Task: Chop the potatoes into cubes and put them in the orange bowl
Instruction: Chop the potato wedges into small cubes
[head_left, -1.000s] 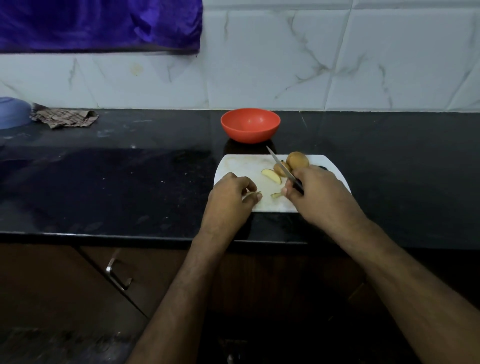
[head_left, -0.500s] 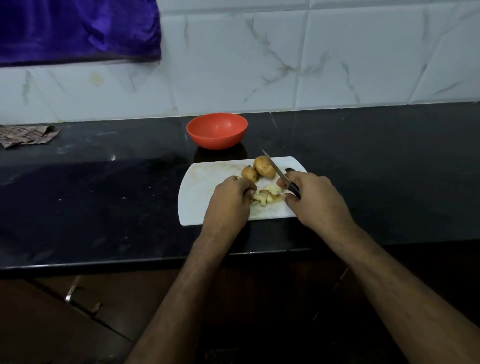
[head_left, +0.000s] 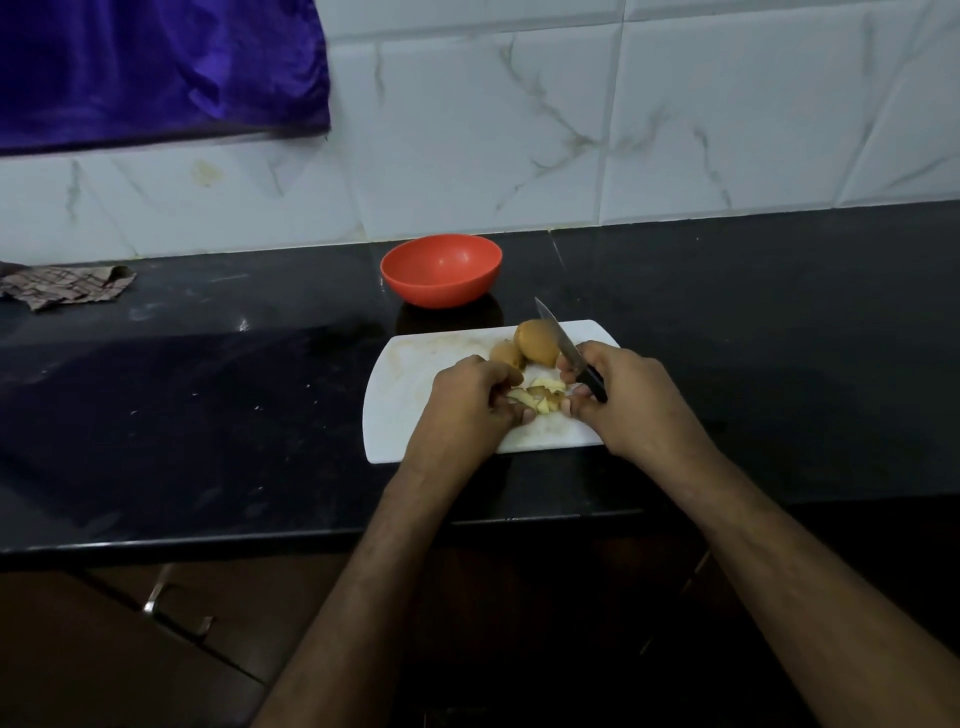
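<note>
two hands on a white board (head_left: 415, 415), black counter, marbled tiles: left grip (head_left: 470, 397) gathers potato pieces (head_left: 540, 397), right grip (head_left: 621, 395) clasps knife (head_left: 563, 345).

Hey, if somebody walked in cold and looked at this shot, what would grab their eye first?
Probably the orange bowl, bright against the black counter just behind the white cutting board. Next, both hands on the board: the left hand and right hand gather a small pile of cut potato pieces between them, the right also gripping a knife whose blade points up past two unchopped potatoes. A purple cloth hangs at the upper left.
</note>
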